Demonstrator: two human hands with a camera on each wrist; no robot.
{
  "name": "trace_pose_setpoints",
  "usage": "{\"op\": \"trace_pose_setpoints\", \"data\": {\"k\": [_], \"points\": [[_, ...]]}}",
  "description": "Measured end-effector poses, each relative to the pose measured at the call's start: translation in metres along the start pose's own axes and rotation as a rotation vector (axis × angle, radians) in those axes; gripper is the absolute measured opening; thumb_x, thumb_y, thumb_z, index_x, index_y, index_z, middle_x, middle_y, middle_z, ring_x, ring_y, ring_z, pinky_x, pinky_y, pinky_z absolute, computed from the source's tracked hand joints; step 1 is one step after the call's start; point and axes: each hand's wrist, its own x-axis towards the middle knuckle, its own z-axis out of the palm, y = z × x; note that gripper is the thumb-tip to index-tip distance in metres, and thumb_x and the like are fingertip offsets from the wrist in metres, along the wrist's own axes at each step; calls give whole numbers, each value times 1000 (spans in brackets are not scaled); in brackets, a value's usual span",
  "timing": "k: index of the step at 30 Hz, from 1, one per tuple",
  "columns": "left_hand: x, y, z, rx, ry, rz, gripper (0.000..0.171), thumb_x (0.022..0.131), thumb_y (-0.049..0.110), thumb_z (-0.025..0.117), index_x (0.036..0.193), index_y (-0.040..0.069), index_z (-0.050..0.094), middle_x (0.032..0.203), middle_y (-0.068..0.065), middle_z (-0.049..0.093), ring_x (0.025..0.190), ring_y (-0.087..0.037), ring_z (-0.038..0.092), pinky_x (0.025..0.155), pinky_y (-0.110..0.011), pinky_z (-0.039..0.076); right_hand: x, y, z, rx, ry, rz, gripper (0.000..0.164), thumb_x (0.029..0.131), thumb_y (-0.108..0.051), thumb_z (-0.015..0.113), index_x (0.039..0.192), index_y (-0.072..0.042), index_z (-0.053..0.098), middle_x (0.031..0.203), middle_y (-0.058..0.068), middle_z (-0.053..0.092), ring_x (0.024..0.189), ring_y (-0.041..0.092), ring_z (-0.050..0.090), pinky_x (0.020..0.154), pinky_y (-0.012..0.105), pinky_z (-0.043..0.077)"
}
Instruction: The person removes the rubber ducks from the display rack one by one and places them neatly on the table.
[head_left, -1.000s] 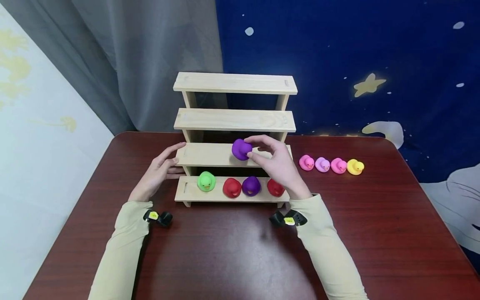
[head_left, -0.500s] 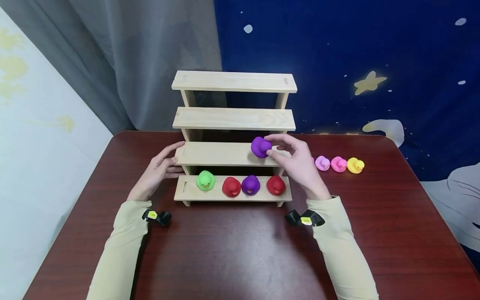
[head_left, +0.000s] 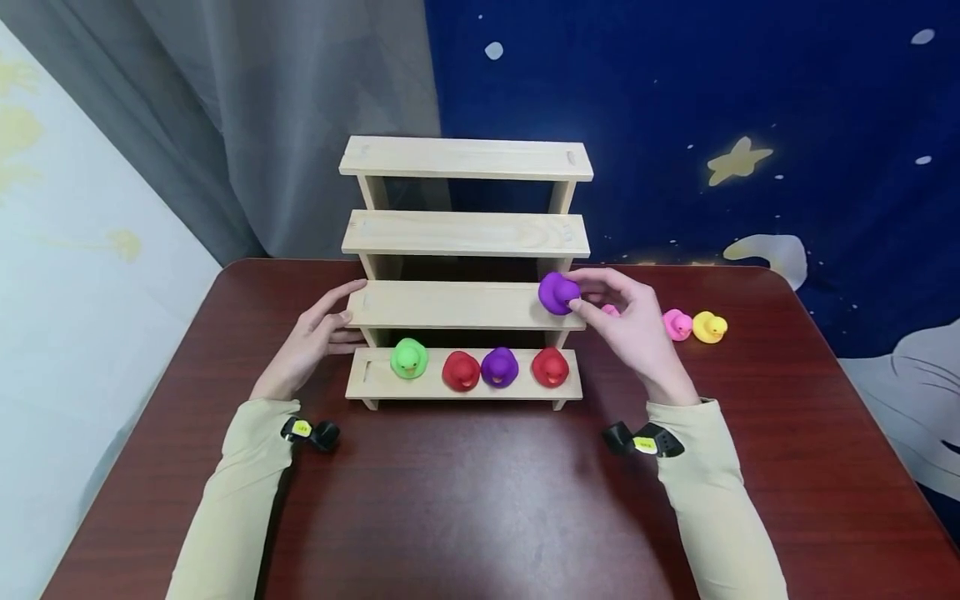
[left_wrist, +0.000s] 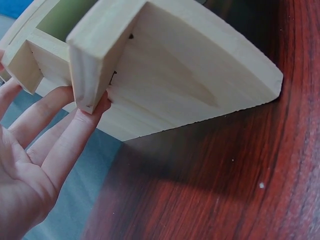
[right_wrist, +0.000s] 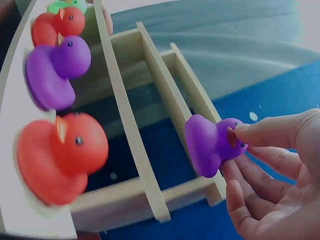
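Note:
My right hand [head_left: 636,329] pinches a purple rubber duck [head_left: 557,293] between thumb and fingers, just above the right end of the second-lowest step. The right wrist view shows the thumb against the duck's beak [right_wrist: 231,136]. At the other end of this step, my left hand [head_left: 311,343] touches the wooden tiered shelf [head_left: 465,305] with fairly straight fingers. Its fingertips meet the board's end in the left wrist view. On the lowest step sit a green duck [head_left: 408,358], a red duck [head_left: 461,372], another purple duck [head_left: 499,367] and a second red duck [head_left: 550,367].
Right of the shelf, a pink duck [head_left: 677,325] and a yellow duck [head_left: 709,327] stand on the dark red table [head_left: 480,500]. Another pink duck [head_left: 611,311] is mostly hidden behind my right hand. A grey curtain [head_left: 322,125] and a blue starry cloth [head_left: 675,100] hang behind.
My right hand has carried the purple duck rightward along the second-lowest step, from right of its middle to its right end. The left hand stays at the shelf's left end.

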Motion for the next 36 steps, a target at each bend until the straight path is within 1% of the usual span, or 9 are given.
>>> {"op": "trace_pose_setpoints", "data": {"k": [2, 4, 7, 12, 15, 17, 21, 30, 36], "points": [[0, 0, 0, 0, 0, -2, 46, 104, 16, 38, 150, 24, 38, 137, -20, 45, 104, -30, 65, 82, -34, 54, -2, 1, -5, 17, 16, 7, 33, 87, -4, 71, 119, -2, 67, 107, 11, 68, 95, 17, 62, 71, 20, 47], [0, 1, 0, -1, -1, -3, 46, 104, 16, 37, 150, 24, 37, 138, -21, 44, 105, -31, 64, 82, -34, 54, -4, 3, -10, 22, 31, 5, 33, 87, -3, 71, 119, 0, 66, 108, 10, 68, 96, 17, 62, 77, 21, 48], [0, 0, 0, 1, 0, -3, 47, 104, 15, 36, 150, 24, 37, 137, -22, 44, 105, -33, 63, 82, -34, 54, -6, 5, -17, 17, 49, 4, 34, 86, -1, 70, 119, 1, 65, 109, 9, 67, 95, 17, 62, 79, 22, 48], [0, 0, -1, 3, -2, -1, 46, 104, 15, 37, 150, 24, 37, 137, -22, 44, 106, -36, 63, 81, -34, 54, -8, 7, -27, 10, 74, 15, 35, 86, -1, 70, 121, 1, 65, 108, 5, 68, 95, 17, 62, 74, 21, 47], [1, -2, -2, -11, -3, -1, 46, 105, 16, 37, 150, 23, 38, 137, -20, 44, 107, -36, 62, 82, -34, 54, -9, 9, -33, 11, 84, 17, 35, 86, 0, 70, 121, 2, 64, 108, 4, 67, 96, 17, 61, 78, 19, 47], [1, -2, -2, -19, -2, -3, 45, 105, 16, 37, 149, 23, 38, 137, -19, 44, 106, -34, 63, 82, -34, 54, -10, 11, -38, 16, 94, 12, 35, 86, 2, 70, 121, 2, 64, 107, 3, 67, 96, 17, 61, 81, 19, 47], [1, -2, -2, -20, -1, -2, 45, 105, 16, 38, 149, 23, 38, 137, -19, 44, 104, -30, 64, 82, -34, 54, -13, 16, -46, 27, 121, 13, 35, 85, 4, 69, 120, 3, 65, 104, 1, 68, 95, 16, 61, 79, 19, 46], [1, -1, -2, -27, -2, 6, 46, 104, 15, 38, 149, 23, 38, 135, -18, 46, 101, -24, 66, 81, -33, 54, -21, 32, -59, 54, 161, 58, 33, 85, 5, 68, 118, 3, 66, 99, 0, 68, 92, 14, 62, 79, 16, 48], [2, -1, -1, -30, -7, 9, 46, 104, 13, 37, 149, 23, 39, 134, -16, 47, 101, -24, 66, 81, -33, 54, -26, 45, -65, 7, 170, 111, 34, 86, 1, 70, 119, 2, 65, 101, -2, 68, 93, 13, 61, 82, 14, 46]]}}
